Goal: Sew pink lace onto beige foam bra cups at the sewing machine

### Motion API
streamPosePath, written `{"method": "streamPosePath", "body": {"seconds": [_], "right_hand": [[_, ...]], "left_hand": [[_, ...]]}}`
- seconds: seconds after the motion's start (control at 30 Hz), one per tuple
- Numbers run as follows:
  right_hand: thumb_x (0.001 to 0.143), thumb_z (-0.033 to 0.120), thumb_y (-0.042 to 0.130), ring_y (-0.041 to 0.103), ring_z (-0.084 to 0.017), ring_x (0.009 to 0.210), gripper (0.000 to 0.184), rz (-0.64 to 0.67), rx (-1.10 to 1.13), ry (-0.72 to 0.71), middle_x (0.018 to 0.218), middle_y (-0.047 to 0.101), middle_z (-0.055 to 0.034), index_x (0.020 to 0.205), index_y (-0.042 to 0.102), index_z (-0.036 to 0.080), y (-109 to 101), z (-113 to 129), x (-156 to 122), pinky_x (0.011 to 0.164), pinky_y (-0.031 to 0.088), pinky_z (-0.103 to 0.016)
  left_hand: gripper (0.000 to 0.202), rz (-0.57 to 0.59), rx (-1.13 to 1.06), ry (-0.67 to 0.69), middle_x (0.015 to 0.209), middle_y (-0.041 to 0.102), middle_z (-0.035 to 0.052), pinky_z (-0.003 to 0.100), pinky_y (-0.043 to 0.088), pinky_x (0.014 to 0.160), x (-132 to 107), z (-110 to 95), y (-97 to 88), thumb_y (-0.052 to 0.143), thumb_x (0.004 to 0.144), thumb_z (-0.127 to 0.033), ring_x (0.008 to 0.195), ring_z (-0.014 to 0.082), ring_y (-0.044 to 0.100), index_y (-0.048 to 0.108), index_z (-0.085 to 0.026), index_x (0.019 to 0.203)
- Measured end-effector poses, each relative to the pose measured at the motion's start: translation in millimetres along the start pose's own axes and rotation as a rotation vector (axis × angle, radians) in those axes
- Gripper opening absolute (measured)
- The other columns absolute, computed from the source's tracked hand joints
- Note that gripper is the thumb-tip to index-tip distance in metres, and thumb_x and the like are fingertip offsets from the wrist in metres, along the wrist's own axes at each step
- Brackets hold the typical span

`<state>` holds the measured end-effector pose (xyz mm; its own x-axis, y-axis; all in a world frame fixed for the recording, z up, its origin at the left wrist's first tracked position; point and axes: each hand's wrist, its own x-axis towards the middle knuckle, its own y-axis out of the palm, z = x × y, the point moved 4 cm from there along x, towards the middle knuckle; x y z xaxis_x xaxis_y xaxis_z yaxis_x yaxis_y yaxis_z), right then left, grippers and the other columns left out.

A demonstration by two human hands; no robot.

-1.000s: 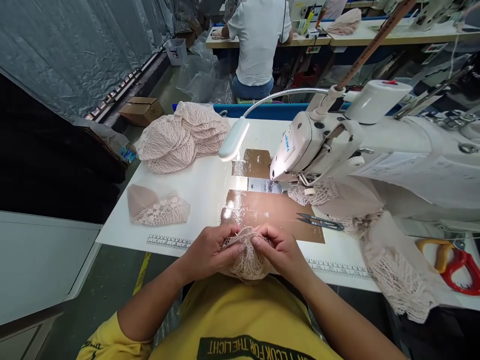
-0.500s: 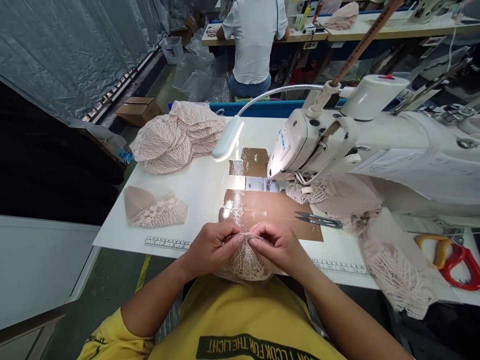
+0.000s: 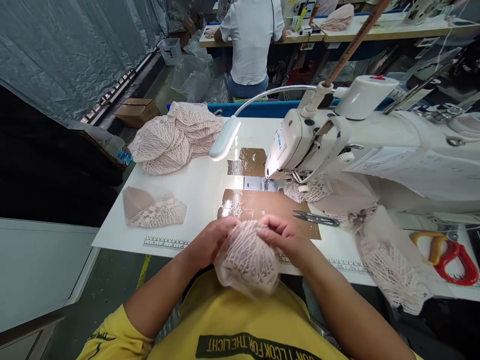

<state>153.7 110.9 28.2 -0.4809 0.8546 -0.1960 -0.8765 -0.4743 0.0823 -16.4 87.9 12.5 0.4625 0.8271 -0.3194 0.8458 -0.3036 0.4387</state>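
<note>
White table (image 3: 204, 197) spreads out, sewing machine (image 3: 369, 132) stands at right, lace pile (image 3: 174, 140) sits far left, and here's the lace piece (image 3: 247, 257) (slightly blurred) at the near edge: right hand (image 3: 287, 240) pinches its top, left hand (image 3: 212, 242) grips its side, fingertips hidden, snips (image 3: 317, 218) lie just beyond

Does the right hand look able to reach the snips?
Probably yes: the snips lie close beyond the right hand with nothing visibly over them, though that hand holds the lace piece.
</note>
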Motion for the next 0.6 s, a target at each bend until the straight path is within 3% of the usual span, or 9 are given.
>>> {"method": "streamPosePath", "body": {"seconds": [0.1, 0.2, 0.3, 0.4, 0.5, 0.6], "right_hand": [[0.073, 0.042, 0.072, 0.052, -0.012, 0.06, 0.026, -0.268, 0.318, 0.044, 0.068, 0.06, 0.0012, 0.078, 0.06, 0.02, -14.8, -5.5, -3.0, 0.056, 0.043, -0.023], [0.068, 0.038, 0.077, 0.055, -0.011, 0.062, 0.026, -0.383, 0.441, 0.036, 0.069, 0.062, 0.002, 0.078, 0.061, 0.021, -16.2, -8.6, -5.2, 0.06, 0.045, -0.022], [0.067, 0.037, 0.078, 0.047, -0.008, 0.051, 0.027, -0.339, 0.449, 0.047, 0.058, 0.056, 0.0049, 0.069, 0.058, 0.019, -7.3, -12.0, -5.6, 0.05, 0.041, -0.019], [0.068, 0.037, 0.078, 0.049, -0.008, 0.05, 0.027, -0.305, 0.472, 0.069, 0.06, 0.057, 0.0044, 0.069, 0.057, 0.02, -3.3, -16.9, -6.4, 0.049, 0.042, -0.02], [0.067, 0.038, 0.078, 0.057, -0.012, 0.057, 0.026, -0.409, 0.488, 0.012, 0.067, 0.062, 0.0032, 0.075, 0.059, 0.023, -13.0, -20.8, -6.9, 0.055, 0.05, -0.024], [0.065, 0.037, 0.08, 0.063, -0.015, 0.066, 0.028, -0.544, 0.512, -0.069, 0.072, 0.065, 0.0029, 0.082, 0.061, 0.025, -26.6, -23.9, -6.4, 0.062, 0.055, -0.028]], "left_hand": [[0.077, 0.048, -0.418, -0.032, 0.102, 0.064, 0.0114, 0.035, 0.048, 0.077, -7.7, 9.0, -1.2, 0.037, 0.074, -0.08, 0.089, 0.0236, 0.061, 0.057, -0.017, 0.116], [0.081, 0.056, -0.472, 0.003, 0.119, 0.06, 0.014, 0.039, 0.047, 0.085, -12.0, 14.0, 9.0, 0.046, 0.072, -0.078, 0.108, 0.0288, 0.057, 0.051, -0.019, 0.127], [0.055, -0.001, -0.292, 0.025, 0.108, 0.066, 0.0105, 0.033, 0.048, 0.083, -8.9, 16.0, 22.1, 0.07, 0.072, -0.041, 0.102, 0.0247, 0.06, 0.056, -0.018, 0.12], [0.038, -0.083, -0.234, 0.049, 0.084, 0.069, 0.0044, 0.025, 0.047, 0.067, -3.6, 17.1, 26.0, 0.068, 0.059, -0.011, 0.078, 0.0174, 0.062, 0.066, -0.015, 0.097], [0.024, -0.162, -0.293, -0.004, 0.065, 0.065, 0.0008, 0.021, 0.043, 0.053, -1.4, 24.0, 21.5, 0.064, 0.052, -0.006, 0.057, 0.0116, 0.056, 0.067, -0.013, 0.074], [0.011, -0.204, -0.314, -0.064, 0.059, 0.063, 0.0013, 0.022, 0.043, 0.052, -3.1, 30.6, 14.9, 0.07, 0.055, -0.013, 0.051, 0.0102, 0.054, 0.064, -0.012, 0.065]]}}
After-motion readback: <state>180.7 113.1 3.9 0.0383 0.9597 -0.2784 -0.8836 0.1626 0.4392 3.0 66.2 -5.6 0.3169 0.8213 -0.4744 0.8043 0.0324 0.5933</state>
